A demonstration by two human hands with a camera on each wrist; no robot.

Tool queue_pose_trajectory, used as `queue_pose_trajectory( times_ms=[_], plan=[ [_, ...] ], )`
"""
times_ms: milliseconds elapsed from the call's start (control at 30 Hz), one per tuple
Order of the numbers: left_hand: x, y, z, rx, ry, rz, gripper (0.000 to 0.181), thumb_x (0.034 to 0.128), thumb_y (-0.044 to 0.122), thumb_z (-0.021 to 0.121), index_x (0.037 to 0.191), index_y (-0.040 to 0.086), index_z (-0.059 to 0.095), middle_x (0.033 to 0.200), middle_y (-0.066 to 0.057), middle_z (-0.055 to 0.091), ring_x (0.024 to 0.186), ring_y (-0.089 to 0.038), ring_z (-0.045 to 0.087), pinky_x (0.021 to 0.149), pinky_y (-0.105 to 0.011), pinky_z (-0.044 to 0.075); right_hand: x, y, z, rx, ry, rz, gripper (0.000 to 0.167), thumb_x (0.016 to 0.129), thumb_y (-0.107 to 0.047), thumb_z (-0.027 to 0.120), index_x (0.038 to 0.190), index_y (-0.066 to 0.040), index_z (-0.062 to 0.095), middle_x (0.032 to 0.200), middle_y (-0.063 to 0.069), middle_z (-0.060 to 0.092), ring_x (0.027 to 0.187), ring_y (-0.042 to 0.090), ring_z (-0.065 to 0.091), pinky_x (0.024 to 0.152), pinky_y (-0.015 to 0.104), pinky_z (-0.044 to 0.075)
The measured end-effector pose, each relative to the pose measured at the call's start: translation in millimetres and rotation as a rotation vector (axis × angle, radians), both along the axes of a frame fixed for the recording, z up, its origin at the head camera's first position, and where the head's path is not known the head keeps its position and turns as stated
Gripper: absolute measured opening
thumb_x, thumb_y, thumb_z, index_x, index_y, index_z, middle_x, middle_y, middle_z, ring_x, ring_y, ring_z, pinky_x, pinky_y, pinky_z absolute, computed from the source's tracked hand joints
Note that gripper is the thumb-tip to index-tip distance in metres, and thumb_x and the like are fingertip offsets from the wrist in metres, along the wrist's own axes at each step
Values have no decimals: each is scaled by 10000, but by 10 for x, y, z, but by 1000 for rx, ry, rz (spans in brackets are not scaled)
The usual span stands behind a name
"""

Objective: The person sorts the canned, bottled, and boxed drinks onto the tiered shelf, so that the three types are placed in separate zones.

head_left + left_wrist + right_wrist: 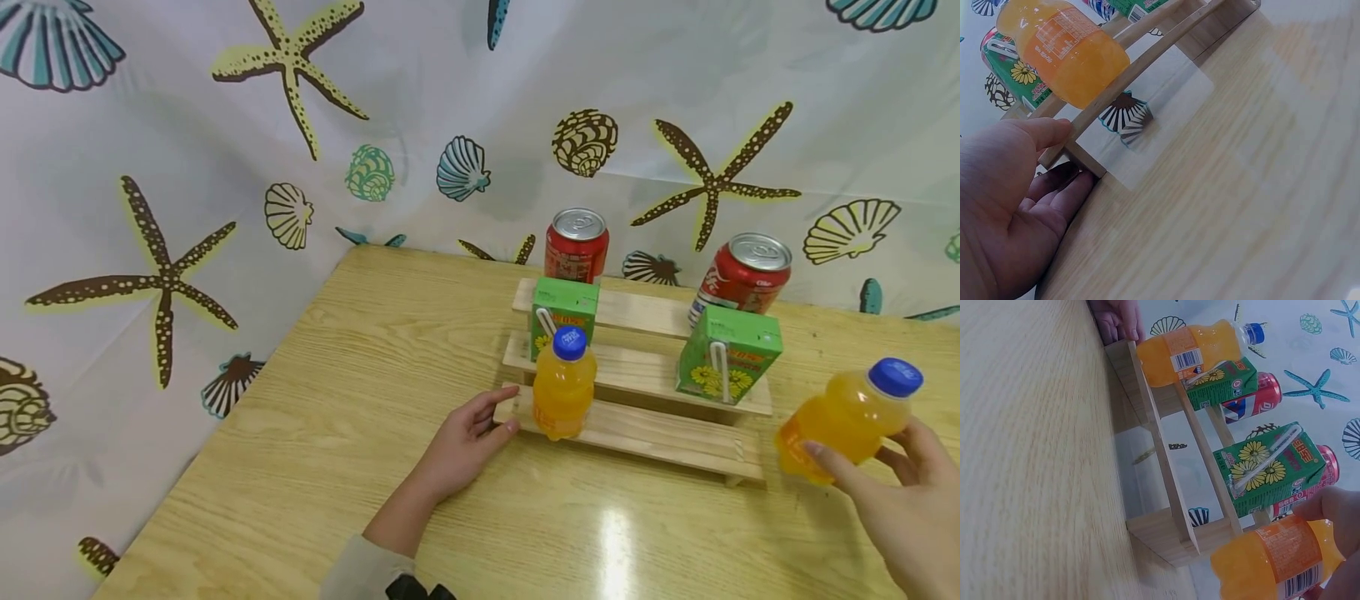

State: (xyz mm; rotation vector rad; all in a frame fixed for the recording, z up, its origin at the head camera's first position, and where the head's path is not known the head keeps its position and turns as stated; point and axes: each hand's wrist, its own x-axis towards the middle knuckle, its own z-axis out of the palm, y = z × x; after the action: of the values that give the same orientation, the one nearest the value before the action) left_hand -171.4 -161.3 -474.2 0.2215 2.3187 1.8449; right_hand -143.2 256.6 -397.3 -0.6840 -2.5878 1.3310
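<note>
A stepped wooden rack (660, 433) stands on the table. My left hand (465, 446) grips the left end of its lowest step; in the left wrist view the thumb lies against the board and the other fingers sit by its leg. Right of the rack, my right hand (911, 492) holds an orange juice bottle (843, 425) with a blue cap, tilted and above the table. Another orange juice bottle (564, 387) stands upright on the lowest step's left side. Two green drink cartons with straws, a left carton (566, 300) and a right carton (731, 354), occupy the middle step.
On the top step are two red soda cans, a left can (576, 246) and a right can (742, 275). The wood-grain table (360, 358) extends left and in front of the rack. A sheet (420, 83) printed with shells and starfish hangs behind it.
</note>
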Motion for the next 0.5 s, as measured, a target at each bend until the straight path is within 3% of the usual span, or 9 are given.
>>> queue_pose_trajectory(
  times_ms=[167, 267, 333, 500],
  plan=[
    [5, 8, 15, 1, -4, 0, 459, 996, 285, 640, 1439, 238, 527, 1556, -4, 442, 1490, -247, 314, 1176, -462, 354, 64, 1, -35, 30, 35, 23, 728, 945, -267, 705, 1554, -342, 314, 1593, 24, 349, 1398, 327, 377, 1093, 449, 454],
    [9, 10, 25, -1, -6, 3, 456, 995, 287, 641, 1436, 250, 528, 1554, 1, 444, 1489, -242, 318, 1176, -458, 354, 105, -28, -20, 35, 42, 26, 737, 935, -254, 720, 1551, -340, 326, 1586, -7, 366, 1376, 276, 404, 1051, 318, 471],
    [8, 8, 22, -1, -8, 4, 455, 994, 289, 642, 1434, 258, 529, 1554, 4, 444, 1489, -241, 318, 1177, -459, 352, 127, -56, 1, 26, 15, 22, 755, 927, -283, 728, 1557, -332, 315, 1597, -10, 355, 1390, 287, 408, 1030, 316, 492],
    [0, 7, 18, -2, -7, 4, 454, 995, 284, 642, 1434, 254, 529, 1554, 1, 444, 1489, -242, 318, 1177, -459, 354, 166, -102, -3, 21, 13, 51, 773, 888, -320, 772, 1541, -316, 359, 1558, -11, 398, 1381, 334, 422, 816, 122, 525]
  ],
)
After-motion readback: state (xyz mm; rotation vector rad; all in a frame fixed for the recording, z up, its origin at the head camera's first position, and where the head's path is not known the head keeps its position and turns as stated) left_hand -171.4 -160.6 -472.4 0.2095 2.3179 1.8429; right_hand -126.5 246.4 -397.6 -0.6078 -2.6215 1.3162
